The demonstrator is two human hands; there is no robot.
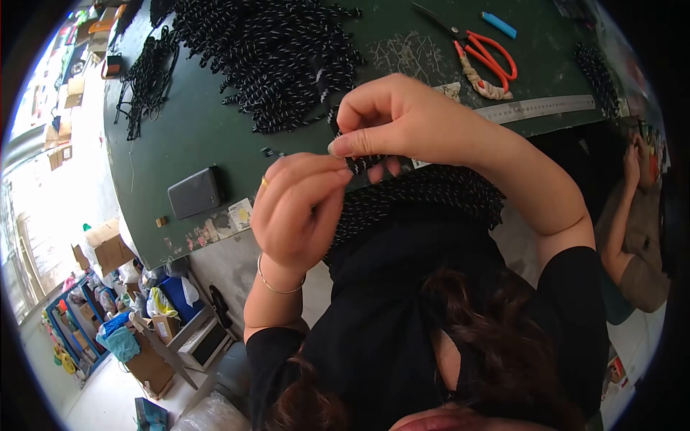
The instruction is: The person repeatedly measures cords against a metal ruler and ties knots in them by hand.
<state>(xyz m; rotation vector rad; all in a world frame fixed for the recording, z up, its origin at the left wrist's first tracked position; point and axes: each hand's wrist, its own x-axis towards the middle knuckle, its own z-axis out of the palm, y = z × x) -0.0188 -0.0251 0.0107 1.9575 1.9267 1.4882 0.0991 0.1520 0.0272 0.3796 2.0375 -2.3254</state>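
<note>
My left hand [298, 208], with a ring and a bracelet, is closed in a pinch on a black cord [364, 164] with white flecks. Thumb and fingers of my right hand [384, 122] grip the same cord close beside it. A short cord end [272, 153] sticks out past the left knuckles. Part of the cord is hidden behind the fingers. Beneath my hands, more flecked cords [431, 194] lie across my lap at the table edge. A large heap of similar cords [266, 61] rests on the green table [162, 144] beyond my hands.
Orange-handled scissors [492, 61], a blue lighter [498, 24] and a metal ruler [546, 107] lie to the right. Thin whitish offcuts [407, 57] are scattered near the heap. A dark grey case [194, 192] sits at left. Another person's arm [619, 208] shows at far right.
</note>
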